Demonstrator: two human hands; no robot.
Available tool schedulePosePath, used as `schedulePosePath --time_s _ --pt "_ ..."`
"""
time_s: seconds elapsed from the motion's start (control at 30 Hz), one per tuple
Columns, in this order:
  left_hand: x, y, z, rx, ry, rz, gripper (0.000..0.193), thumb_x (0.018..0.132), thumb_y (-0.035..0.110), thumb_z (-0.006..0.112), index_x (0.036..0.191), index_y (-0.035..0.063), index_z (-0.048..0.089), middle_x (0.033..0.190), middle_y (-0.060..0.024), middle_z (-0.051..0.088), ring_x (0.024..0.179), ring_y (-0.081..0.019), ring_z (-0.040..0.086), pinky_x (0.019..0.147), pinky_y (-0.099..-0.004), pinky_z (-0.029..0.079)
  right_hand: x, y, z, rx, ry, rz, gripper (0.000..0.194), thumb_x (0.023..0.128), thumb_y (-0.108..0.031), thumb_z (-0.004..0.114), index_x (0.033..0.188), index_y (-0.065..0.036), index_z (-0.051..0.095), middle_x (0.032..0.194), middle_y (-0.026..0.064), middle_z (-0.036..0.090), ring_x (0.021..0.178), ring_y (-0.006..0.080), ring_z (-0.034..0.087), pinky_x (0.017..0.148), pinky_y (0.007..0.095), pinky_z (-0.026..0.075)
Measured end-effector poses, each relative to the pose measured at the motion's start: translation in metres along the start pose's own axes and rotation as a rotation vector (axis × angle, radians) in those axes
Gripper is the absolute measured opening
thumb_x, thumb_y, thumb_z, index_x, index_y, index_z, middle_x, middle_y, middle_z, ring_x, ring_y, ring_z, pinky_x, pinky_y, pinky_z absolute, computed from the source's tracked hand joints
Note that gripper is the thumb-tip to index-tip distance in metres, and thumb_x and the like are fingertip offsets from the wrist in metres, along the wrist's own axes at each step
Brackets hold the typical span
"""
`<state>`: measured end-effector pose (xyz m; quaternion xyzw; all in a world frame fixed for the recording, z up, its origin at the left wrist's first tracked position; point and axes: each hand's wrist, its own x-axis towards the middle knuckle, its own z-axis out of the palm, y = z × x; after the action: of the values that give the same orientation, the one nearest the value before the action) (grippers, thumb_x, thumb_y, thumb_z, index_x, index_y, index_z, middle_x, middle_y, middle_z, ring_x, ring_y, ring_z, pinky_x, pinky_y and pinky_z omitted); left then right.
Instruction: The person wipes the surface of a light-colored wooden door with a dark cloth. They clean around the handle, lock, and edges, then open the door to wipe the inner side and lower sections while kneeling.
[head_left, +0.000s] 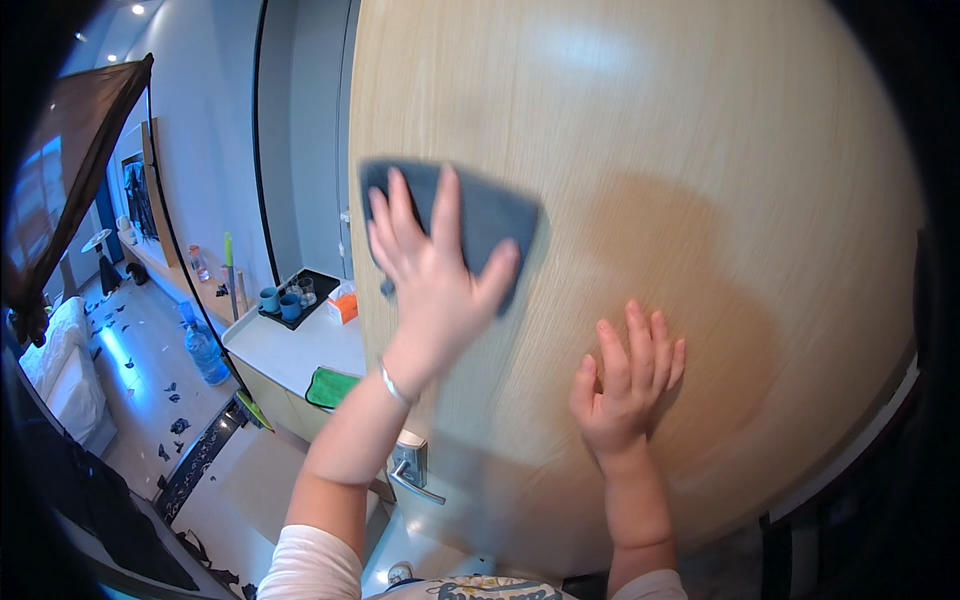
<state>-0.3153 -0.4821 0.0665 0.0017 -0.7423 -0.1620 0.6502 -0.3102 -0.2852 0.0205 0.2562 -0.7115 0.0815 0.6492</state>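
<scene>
A dark grey cloth (487, 217) lies flat against the upper left part of a light wooden door (570, 97). My left hand (439, 262), fingers spread, presses on the cloth; a silvery bangle is on that wrist. Lower and to the right, my right hand (630, 390) is at the door's surface with its fingers apart and nothing in it. Below my left hand, a metal lever handle (416, 484) is mounted near the door's left edge.
Left of the door, a white counter (281, 352) bears a black tray (324, 283) with cups, a tissue pack (343, 306) and a green cloth (330, 388). A large water bottle (204, 349) and scattered dark scraps (180, 426) are on the floor beyond.
</scene>
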Motion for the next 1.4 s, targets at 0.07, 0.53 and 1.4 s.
schedulePosePath --time_s 0.07,0.53,1.4 --pt "0.043 0.001 0.008 0.028 0.123 -0.016 0.073 0.079 0.044 0.056 0.136 0.0086 0.028 0.139 -0.0301 0.012 0.126 -0.0526 0.01 0.099 -0.0607 0.009 -0.001 -0.001 0.001 -0.006 0.013 -0.02 0.033 0.078 -0.017 0.053 0.11 -0.015 0.055 0.122 0.0097 0.051 0.117 0.0282 0.041 0.104 0.0449 0.018" --pt "0.053 0.039 0.011 -0.052 0.07 0.195 0.063 0.076 0.04 0.058 0.132 0.0178 0.04 0.139 -0.0238 0.025 0.126 -0.0488 0.018 0.099 -0.0587 0.015 -0.013 0.003 0.001 0.166 0.176 -0.007 0.024 0.075 -0.01 0.051 0.099 -0.011 0.054 0.116 0.0142 0.048 0.109 0.0306 0.043 0.097 0.0446 0.028" --pt "-0.052 0.005 0.002 0.053 -0.14 -0.09 0.069 0.077 0.025 0.051 0.136 0.0002 0.024 0.142 -0.0307 0.005 0.129 -0.0513 0.004 0.102 -0.0581 0.008 -0.024 -0.013 0.007 0.168 0.163 -0.008 0.021 0.079 -0.017 0.05 0.099 -0.01 0.052 0.115 0.0151 0.048 0.106 0.0314 0.044 0.096 0.0464 0.029"
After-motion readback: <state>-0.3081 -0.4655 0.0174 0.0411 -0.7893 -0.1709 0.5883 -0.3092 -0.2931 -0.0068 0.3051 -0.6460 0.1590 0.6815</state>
